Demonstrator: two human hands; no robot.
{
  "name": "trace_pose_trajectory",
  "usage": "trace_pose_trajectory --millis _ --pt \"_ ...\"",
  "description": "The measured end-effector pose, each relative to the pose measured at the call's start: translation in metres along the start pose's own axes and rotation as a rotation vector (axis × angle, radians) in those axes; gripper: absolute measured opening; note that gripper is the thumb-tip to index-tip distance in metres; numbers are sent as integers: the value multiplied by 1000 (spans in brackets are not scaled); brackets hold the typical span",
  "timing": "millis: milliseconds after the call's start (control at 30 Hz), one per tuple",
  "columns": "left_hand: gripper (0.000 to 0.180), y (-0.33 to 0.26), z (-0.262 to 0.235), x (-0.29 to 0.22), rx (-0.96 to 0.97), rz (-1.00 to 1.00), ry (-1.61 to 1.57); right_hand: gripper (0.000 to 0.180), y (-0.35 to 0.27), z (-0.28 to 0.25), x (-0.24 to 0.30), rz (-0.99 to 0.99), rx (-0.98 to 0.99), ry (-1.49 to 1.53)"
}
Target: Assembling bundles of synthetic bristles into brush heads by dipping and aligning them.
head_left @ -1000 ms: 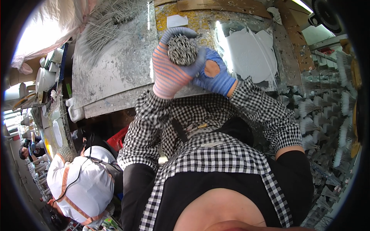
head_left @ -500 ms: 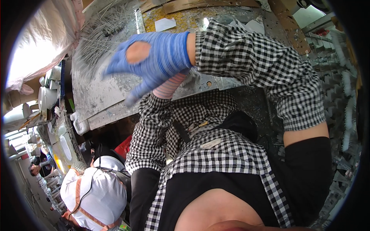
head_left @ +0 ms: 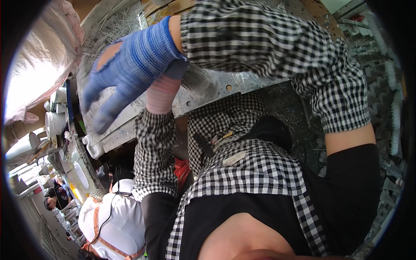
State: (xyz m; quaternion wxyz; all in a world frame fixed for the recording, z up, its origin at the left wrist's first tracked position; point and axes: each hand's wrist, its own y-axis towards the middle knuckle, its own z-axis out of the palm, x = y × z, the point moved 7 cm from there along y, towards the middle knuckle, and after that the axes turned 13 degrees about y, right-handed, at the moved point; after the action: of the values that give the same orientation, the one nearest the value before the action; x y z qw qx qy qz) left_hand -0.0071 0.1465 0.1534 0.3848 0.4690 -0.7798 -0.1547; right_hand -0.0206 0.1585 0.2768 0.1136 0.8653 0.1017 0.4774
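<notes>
My right hand (head_left: 130,65), in a blue knit glove with a hole over the back, reaches across to the left above the worktable (head_left: 216,99). Its fingers are spread and point down-left, with nothing seen in them. Loose grey bristles (head_left: 102,41) lie on the table just beyond it. Below the right wrist, my left hand (head_left: 178,69) wears a glove with a pink cuff. The right hand and sleeve hide its fingers. A bundle of grey bristles (head_left: 201,82) sticks out right beside the left hand; whether the fingers close round it is hidden.
A co-worker in a white top (head_left: 110,221) is close at the lower left. White containers (head_left: 55,123) stand on the left, below a pale plastic sheet (head_left: 43,56). Racks of bristle pieces (head_left: 392,104) line the right side. Holes pierce the table's near edge.
Both hands have moved left, and my right hand has dropped nearer the table's left edge. The bristle bundle beside my left hand now shows more clearly.
</notes>
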Motion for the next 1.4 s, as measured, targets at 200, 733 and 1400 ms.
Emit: trace_pose_trajectory --millis 200,733,1400 --pt "37 -15 29 7 16 -571 -463 59 10 -1 -45 -105 -164 134" --pt "19 -261 2 39 -1066 -2106 -1534 21 -143 71 -92 118 -709 332" --pt "16 -235 -9 64 -1011 -2052 -1441 18 -184 7 -101 -66 -985 32"
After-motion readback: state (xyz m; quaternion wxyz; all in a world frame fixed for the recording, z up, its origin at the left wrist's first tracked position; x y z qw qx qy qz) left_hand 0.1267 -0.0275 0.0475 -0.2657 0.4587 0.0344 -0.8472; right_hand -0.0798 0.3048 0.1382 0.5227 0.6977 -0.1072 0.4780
